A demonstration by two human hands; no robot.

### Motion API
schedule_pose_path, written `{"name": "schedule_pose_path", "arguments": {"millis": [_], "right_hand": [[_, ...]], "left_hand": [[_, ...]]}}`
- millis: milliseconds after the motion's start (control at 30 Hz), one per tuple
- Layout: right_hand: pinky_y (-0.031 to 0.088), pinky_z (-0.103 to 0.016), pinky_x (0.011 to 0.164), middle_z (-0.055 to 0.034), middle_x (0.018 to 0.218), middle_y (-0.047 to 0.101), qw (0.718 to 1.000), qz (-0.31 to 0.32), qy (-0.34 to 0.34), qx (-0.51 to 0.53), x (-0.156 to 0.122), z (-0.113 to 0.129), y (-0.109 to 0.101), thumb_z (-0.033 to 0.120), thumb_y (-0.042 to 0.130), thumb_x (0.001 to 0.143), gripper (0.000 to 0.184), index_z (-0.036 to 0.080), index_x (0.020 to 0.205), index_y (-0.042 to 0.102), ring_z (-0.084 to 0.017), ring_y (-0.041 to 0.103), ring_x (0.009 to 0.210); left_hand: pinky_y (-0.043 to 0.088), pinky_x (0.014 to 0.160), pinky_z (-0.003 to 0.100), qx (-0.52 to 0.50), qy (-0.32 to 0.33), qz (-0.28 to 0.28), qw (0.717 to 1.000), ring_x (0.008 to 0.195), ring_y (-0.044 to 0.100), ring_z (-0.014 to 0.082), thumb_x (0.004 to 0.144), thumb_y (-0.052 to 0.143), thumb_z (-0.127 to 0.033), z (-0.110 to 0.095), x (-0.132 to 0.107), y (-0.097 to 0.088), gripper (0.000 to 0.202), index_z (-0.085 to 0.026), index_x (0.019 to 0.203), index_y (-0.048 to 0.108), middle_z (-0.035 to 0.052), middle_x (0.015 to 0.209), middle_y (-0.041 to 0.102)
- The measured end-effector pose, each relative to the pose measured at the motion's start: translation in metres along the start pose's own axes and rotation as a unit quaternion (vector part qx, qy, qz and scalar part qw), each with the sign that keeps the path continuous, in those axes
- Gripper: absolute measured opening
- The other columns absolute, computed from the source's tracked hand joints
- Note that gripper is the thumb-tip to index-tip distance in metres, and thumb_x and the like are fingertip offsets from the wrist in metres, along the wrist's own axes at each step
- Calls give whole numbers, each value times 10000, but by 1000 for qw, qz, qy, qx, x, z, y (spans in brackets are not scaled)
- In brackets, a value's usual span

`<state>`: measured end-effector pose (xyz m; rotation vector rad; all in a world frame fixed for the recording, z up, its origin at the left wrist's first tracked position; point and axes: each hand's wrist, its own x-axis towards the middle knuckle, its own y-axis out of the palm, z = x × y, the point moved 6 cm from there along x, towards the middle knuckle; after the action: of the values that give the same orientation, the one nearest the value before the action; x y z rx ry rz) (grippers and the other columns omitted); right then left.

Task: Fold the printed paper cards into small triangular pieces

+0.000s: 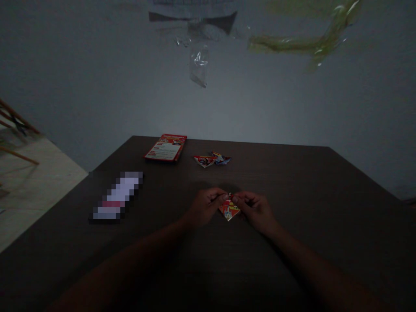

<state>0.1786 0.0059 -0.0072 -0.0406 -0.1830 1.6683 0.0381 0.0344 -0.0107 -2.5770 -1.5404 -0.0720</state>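
Observation:
Both of my hands rest on a dark wooden table [325, 208] and pinch a small folded piece of red and yellow printed paper [229, 210] between them. My left hand [206, 206] grips its upper left edge with curled fingers. My right hand [255, 209] pinches the upper right edge. The paper's lower corner points toward me and lies on the table.
Two small folded paper figures [212, 160] lie farther back. A red and white printed packet [166, 147] sits at the far left of the table. A blurred-out long object [117, 195] lies to the left. A grey wall stands behind; wooden chair legs [16, 130] show at far left.

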Motion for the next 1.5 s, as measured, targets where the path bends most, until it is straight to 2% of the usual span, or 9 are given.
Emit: {"name": "schedule_pose_path", "arguments": {"millis": [167,267,533,800,1000,1167,1300,1433,1500], "right_hand": [[265,-173,359,54,453,473,1000,5,9,9,0,-1,3,432,589,798,295,141,807,639,-51,368,367],[259,-170,356,63,445,448,1000,-5,4,11,1,-3,2,427,593,796,290,141,804,638,-47,357,365],[303,-174,374,54,452,496,998,-56,6,23,2,-6,-7,428,597,790,292,144,849,627,-59,406,376],[325,-179,378,68,458,516,999,-12,7,43,3,-8,-1,434,630,760,293,162,864,601,-61,424,365],[332,-181,381,67,469,524,999,-9,10,45,3,-10,-1,428,630,763,284,165,864,592,-63,435,369],[352,-182,429,50,536,545,999,21,1,25,2,-8,2,402,625,777,242,164,812,601,-61,464,434],[385,-199,471,29,578,587,999,27,2,30,2,-7,2,405,609,788,240,165,783,598,-79,503,478],[378,-199,505,31,590,584,999,26,4,37,2,-10,1,387,613,792,227,165,758,583,-79,499,513],[367,-196,503,36,593,567,999,18,-1,28,2,-10,-1,380,625,784,222,165,741,585,-78,489,523]], "left_hand": [[453,418,191,-31,-30,10,999,470,557,91,801,575,-412,-2,-1,3,309,-110,856,617,11,671,616],[415,367,178,-33,-44,-3,998,376,507,64,795,578,-434,-2,-1,3,332,-107,843,609,-9,620,598],[475,477,198,-50,-60,26,997,490,613,115,784,604,-428,5,0,5,341,-87,777,616,29,612,641],[479,492,213,-64,-52,22,996,490,616,118,747,646,-421,3,1,2,335,-89,746,601,19,617,636],[515,574,262,-115,-67,60,989,589,636,137,720,688,-375,12,1,10,319,-92,824,586,55,731,671],[514,554,279,-116,-93,59,987,545,621,139,658,734,-387,11,0,10,348,-99,771,574,32,661,651],[486,546,248,-96,-89,37,991,535,608,125,665,724,-390,9,2,6,331,-98,761,600,30,669,654],[443,543,208,-32,-57,-13,998,557,570,100,726,665,-395,5,3,-3,304,-94,759,636,26,664,646],[434,560,206,7,-46,-17,999,588,565,102,758,631,-397,5,2,-5,300,-100,794,649,26,688,649]]}}
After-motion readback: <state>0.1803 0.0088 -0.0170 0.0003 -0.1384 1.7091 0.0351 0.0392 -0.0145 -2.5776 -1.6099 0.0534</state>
